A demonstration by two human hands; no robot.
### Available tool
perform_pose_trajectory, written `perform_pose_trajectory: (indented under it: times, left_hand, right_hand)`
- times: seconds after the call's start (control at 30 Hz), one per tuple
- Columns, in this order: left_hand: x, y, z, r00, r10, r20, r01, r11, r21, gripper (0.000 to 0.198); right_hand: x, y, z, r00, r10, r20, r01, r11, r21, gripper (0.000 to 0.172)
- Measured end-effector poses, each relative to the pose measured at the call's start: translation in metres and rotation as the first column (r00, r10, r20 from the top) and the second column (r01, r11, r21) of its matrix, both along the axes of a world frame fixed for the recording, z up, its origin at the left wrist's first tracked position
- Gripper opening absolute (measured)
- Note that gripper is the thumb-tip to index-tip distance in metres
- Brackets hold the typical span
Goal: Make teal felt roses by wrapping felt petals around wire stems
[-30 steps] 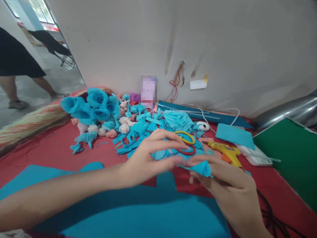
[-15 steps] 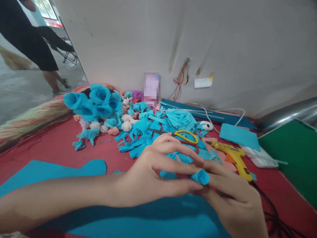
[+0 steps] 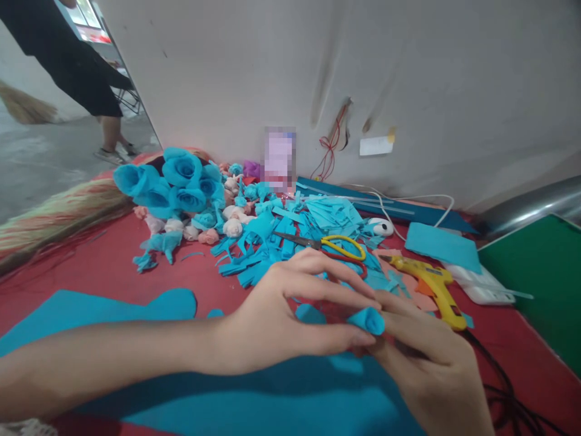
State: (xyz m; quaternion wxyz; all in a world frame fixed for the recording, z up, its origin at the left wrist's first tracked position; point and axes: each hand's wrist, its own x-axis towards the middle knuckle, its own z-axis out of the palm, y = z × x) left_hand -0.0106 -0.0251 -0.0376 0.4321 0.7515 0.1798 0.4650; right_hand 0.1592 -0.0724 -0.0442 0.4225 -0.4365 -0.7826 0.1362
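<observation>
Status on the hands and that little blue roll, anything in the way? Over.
Both closed: left hand and right hand pinch the blue roll over the blue sheet. Nothing between them; scissors and glue gun lie beyond.

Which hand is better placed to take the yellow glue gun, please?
Probably the right hand: it lies nearest the glue gun, on the same side. The left hand would have to cross over the blue roll both pinch.
</observation>
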Motion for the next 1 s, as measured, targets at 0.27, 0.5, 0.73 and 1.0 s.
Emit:
perform_pose_trajectory:
  times: [0.27, 0.5, 0.73, 1.0]
  left_hand:
    - [-0.001, -0.0004, 0.0001, 1.0, 0.02, 0.011, -0.019, 0.999, -0.035, 0.01]
    - [0.0007, -0.0009, 0.0007, 0.999, 0.028, 0.026, -0.027, 0.999, -0.045, 0.008]
    - [0.0004, -0.0005, -0.0014, 0.999, 0.049, 0.012, -0.049, 0.999, 0.021, 0.011]
    - [-0.0002, 0.0001, -0.0014, 0.994, 0.112, 0.016, -0.113, 0.98, 0.162, 0.008]
  right_hand:
    - [-0.006, 0.0038, 0.0001, 0.996, -0.045, -0.076, 0.048, 0.998, 0.042, 0.016]
    - [-0.0062, 0.0009, 0.0011, 0.996, -0.046, -0.076, 0.051, 0.997, 0.064, 0.026]
    - [-0.0074, 0.0024, 0.0042, 0.992, -0.038, -0.12, 0.044, 0.998, 0.046, 0.026]
    - [-0.0059, 0.001, -0.0001, 0.987, -0.014, -0.16, 0.011, 1.0, -0.014, 0.028]
